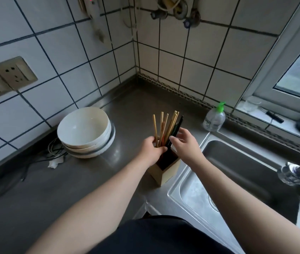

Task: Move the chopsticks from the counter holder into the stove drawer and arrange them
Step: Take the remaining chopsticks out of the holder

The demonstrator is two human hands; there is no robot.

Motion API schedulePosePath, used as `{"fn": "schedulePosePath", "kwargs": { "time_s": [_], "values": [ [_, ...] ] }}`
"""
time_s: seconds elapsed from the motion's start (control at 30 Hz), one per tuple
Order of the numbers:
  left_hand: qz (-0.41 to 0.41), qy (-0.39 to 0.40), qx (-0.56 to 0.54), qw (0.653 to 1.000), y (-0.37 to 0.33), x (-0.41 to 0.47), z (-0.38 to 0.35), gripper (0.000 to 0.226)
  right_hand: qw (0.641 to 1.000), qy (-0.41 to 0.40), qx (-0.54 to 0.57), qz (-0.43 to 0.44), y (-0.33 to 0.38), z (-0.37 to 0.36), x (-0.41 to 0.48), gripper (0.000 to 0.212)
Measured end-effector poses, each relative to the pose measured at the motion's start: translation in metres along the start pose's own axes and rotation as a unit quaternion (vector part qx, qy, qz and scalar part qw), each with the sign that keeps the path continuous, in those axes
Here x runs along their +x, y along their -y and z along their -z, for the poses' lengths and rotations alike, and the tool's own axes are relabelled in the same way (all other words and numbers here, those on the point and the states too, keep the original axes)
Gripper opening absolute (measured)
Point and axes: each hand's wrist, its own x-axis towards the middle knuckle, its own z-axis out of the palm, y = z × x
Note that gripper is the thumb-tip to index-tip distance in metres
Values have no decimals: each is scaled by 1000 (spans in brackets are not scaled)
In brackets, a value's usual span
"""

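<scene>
A square wooden holder [165,174] stands on the steel counter [83,180] just left of the sink. Several chopsticks [167,125], pale wooden ones and a few dark ones, stick up out of it. My left hand [152,148] curls round the bundle of chopsticks just above the holder's mouth. My right hand [185,143] is at the right side of the bundle, fingers and thumb spread loosely around the dark chopsticks and touching them. The stove drawer is not in view.
A stack of white bowls [86,132] sits left of the holder, with cables and a scrap of paper [54,163] beside it. A soap bottle [214,118] stands at the back right. The sink [246,178] and tap [296,173] lie right.
</scene>
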Motion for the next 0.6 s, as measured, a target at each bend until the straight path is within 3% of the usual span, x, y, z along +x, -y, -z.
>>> {"fn": "schedulePosePath", "kwargs": {
  "time_s": [0.17,0.47,0.6],
  "values": [
    [16,22,-24,999,-1,21,-4,12,998,-28,51,38,6,-8,20,5],
    [-6,-3,-77,997,20,30,-13,3,994,-76,66,48,11,-12,32,7],
    [-4,-6,-62,998,22,30,-13,19,989,-100,93,49,9,-10,28,7]
  ]
}}
